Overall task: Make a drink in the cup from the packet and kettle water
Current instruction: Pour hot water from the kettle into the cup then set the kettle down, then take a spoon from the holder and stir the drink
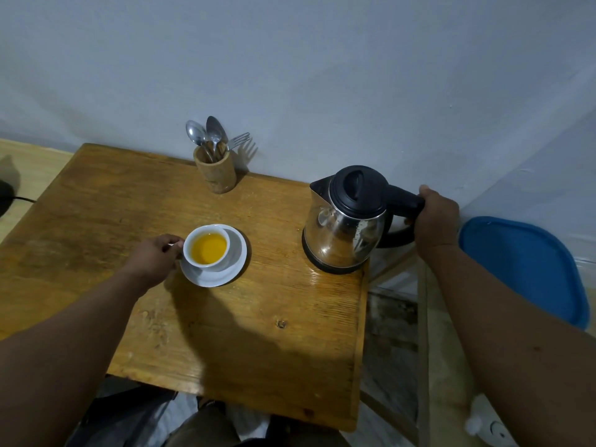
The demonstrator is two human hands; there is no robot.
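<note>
A white cup (193, 253) holding orange-yellow liquid stands on a white saucer (237, 262) in the middle of the wooden table (225, 333). My left hand (154, 256) pinches the cup's handle on its left side. A steel kettle (346, 227) with a black lid and base stands upright near the table's right edge, spout facing left. My right hand (435, 217) is wrapped around its black handle. No packet is in view.
A wooden holder (216, 171) with spoons and a fork stands at the table's back edge by the wall. A blue plastic lid or seat (522, 266) sits to the right, beyond the table. A wooden frame (422, 333) runs along the table's right side.
</note>
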